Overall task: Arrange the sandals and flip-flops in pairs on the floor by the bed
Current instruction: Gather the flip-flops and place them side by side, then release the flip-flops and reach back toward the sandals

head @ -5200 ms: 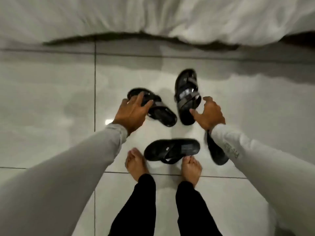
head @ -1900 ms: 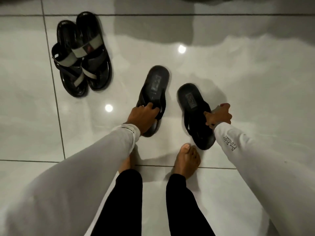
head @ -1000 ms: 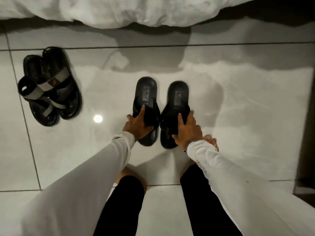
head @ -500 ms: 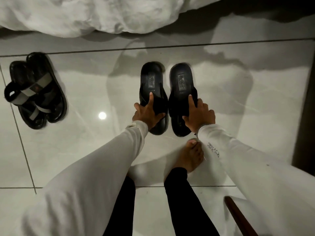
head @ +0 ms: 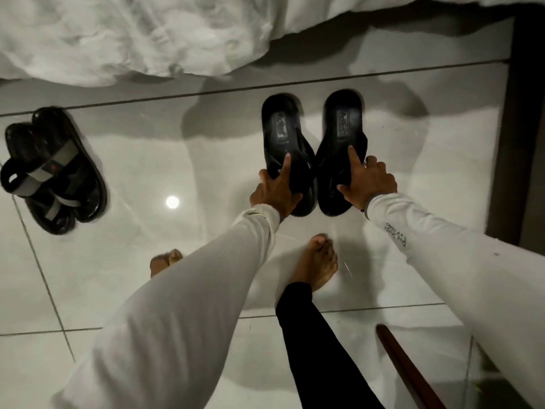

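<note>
Two black flip-flops lie side by side on the glossy white tiles, heels toward the bed. My left hand (head: 275, 190) grips the toe end of the left flip-flop (head: 283, 134), index finger stretched along its strap. My right hand (head: 365, 184) holds the toe end of the right flip-flop (head: 342, 128) the same way. A pair of black sandals with grey straps (head: 56, 169) sits together at the far left, the two overlapping a little.
White bedding (head: 132, 33) hangs over the floor along the top. A dark wooden post (head: 519, 113) runs down the right edge. My bare feet (head: 320, 264) stand just behind the flip-flops. A brown wooden rail (head: 407, 370) shows at the bottom right.
Both hands have pushed the two flip-flops together and then forward toward the bed. The sandals at the left stayed where they were.
</note>
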The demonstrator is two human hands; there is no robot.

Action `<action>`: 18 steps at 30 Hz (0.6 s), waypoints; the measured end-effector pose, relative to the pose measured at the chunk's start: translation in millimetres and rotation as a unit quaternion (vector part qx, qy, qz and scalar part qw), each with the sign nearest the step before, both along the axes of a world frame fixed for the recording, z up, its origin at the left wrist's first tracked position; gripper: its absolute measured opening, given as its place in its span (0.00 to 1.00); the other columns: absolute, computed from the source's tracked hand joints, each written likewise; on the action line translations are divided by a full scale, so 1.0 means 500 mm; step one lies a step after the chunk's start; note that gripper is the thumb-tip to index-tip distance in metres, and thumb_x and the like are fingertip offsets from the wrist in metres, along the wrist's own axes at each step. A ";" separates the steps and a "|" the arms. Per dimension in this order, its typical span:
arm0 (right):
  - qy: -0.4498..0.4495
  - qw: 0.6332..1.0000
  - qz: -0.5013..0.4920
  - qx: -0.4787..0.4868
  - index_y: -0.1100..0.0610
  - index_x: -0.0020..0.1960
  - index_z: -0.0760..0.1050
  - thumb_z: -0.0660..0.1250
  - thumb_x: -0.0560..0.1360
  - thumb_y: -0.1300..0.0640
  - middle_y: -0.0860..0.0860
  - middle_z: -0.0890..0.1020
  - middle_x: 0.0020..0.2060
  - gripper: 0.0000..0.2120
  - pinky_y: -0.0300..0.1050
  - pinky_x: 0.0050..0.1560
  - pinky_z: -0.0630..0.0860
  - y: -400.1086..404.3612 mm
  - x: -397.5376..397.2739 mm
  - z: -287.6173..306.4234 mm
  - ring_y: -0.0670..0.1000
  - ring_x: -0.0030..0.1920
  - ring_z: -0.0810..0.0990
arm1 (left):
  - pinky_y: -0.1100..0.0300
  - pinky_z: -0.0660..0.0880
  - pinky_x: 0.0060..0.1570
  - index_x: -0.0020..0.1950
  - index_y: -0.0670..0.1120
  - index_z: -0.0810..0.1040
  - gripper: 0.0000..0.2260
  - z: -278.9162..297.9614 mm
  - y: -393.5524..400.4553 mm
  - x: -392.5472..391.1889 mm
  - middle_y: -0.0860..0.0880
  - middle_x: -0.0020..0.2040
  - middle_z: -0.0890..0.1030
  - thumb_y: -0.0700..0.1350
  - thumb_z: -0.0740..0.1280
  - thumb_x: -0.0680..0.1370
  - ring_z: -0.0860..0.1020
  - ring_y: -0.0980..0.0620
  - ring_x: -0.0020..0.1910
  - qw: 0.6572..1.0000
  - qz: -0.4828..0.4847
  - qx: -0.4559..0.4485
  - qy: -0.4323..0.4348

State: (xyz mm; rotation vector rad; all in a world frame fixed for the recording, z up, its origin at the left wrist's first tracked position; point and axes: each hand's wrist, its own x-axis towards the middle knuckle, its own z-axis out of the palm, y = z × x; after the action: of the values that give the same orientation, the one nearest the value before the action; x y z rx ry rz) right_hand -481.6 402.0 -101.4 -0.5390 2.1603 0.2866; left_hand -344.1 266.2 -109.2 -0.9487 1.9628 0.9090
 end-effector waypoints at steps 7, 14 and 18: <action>0.014 0.999 0.041 -0.009 0.49 0.83 0.45 0.69 0.76 0.49 0.64 0.59 0.79 0.44 0.61 0.67 0.71 -0.054 0.119 0.097 0.67 0.75 0.65 | 0.42 0.74 0.63 0.81 0.60 0.42 0.38 0.077 -0.090 0.230 0.36 0.81 0.47 0.54 0.64 0.80 0.70 0.34 0.70 0.992 -0.119 -0.041 -0.019; 0.008 0.995 0.094 -0.020 0.49 0.83 0.45 0.68 0.76 0.45 0.62 0.57 0.80 0.44 0.61 0.71 0.67 -0.242 0.327 0.105 0.65 0.78 0.62 | 0.43 0.71 0.63 0.81 0.59 0.43 0.38 0.126 -0.328 0.498 0.37 0.81 0.47 0.56 0.64 0.79 0.69 0.36 0.70 0.986 -0.102 -0.116 -0.064; -0.026 0.993 0.112 -0.033 0.49 0.83 0.43 0.67 0.78 0.45 0.61 0.55 0.81 0.44 0.60 0.70 0.68 -0.385 0.462 0.096 0.64 0.78 0.61 | 0.44 0.72 0.64 0.81 0.58 0.43 0.38 0.135 -0.470 0.630 0.38 0.81 0.47 0.56 0.64 0.79 0.66 0.37 0.73 0.985 -0.063 -0.135 -0.090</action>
State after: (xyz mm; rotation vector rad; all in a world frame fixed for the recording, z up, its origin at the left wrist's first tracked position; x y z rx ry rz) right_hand -250.6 209.3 -53.1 -0.8211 2.0660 0.3206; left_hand -28.9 31.3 -41.9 -1.0061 1.9950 0.4750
